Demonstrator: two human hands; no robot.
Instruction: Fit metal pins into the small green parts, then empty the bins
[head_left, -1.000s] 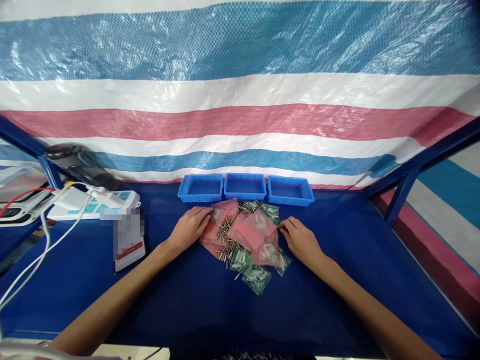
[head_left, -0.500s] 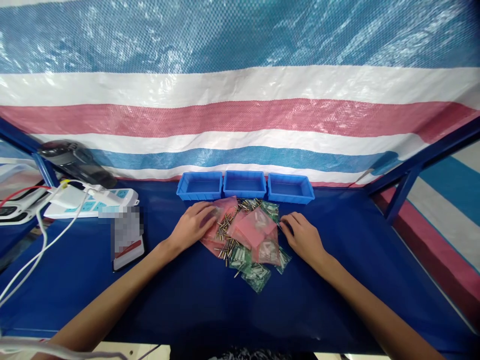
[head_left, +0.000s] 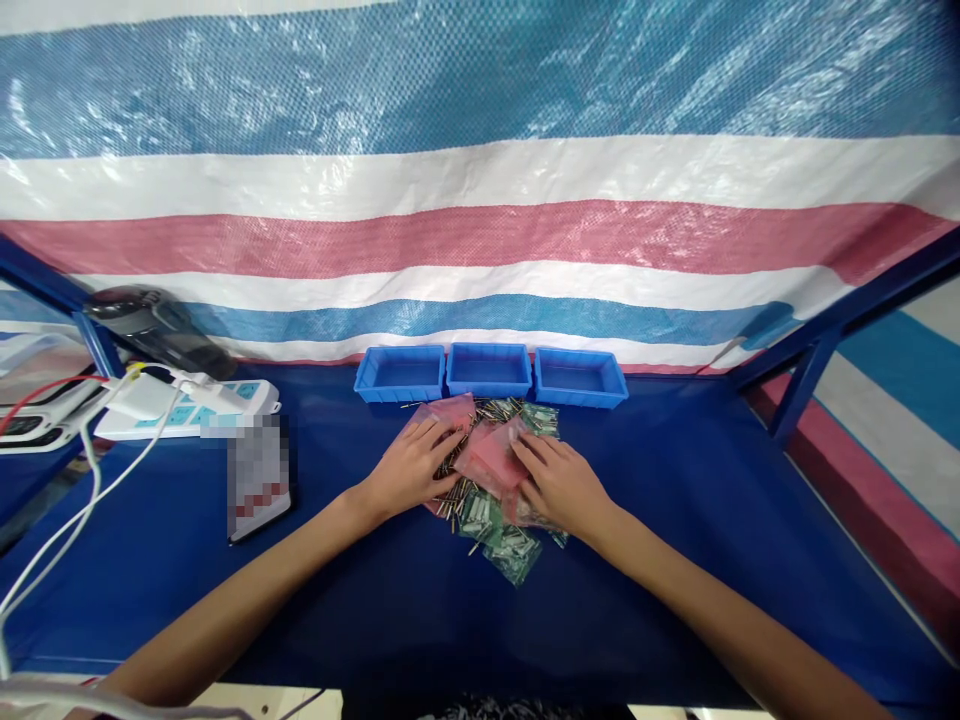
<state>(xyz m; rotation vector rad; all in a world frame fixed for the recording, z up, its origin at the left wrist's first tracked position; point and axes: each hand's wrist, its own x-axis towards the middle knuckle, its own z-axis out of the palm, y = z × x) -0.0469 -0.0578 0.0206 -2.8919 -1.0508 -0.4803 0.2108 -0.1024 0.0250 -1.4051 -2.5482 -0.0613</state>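
Note:
A loose pile lies in the middle of the blue table: thin metal pins (head_left: pixel 450 503), pink plastic bags (head_left: pixel 487 458) and small green-tinted clear bags (head_left: pixel 514 553) with silvery pieces inside. My left hand (head_left: pixel 412 466) rests on the pile's left side, fingers spread over a pink bag and some pins. On the right side, my right hand (head_left: pixel 566 482) lies over the pink bags with its fingers stretched out and apart, fingertips touching the upper one. Neither hand has lifted anything. Whatever is under the palms is hidden.
Three blue trays stand in a row behind the pile: left (head_left: pixel 401 375), middle (head_left: pixel 489 370) and right (head_left: pixel 580 378). At left are a phone (head_left: pixel 259 480), a power strip (head_left: pixel 255 397) with white cables, and a dark bottle (head_left: pixel 161 330). A striped sheet (head_left: pixel 480 240) hangs behind.
Both hands have moved inward from the pile's edges onto the bags and pins. A few pins now show near the left tray's front edge.

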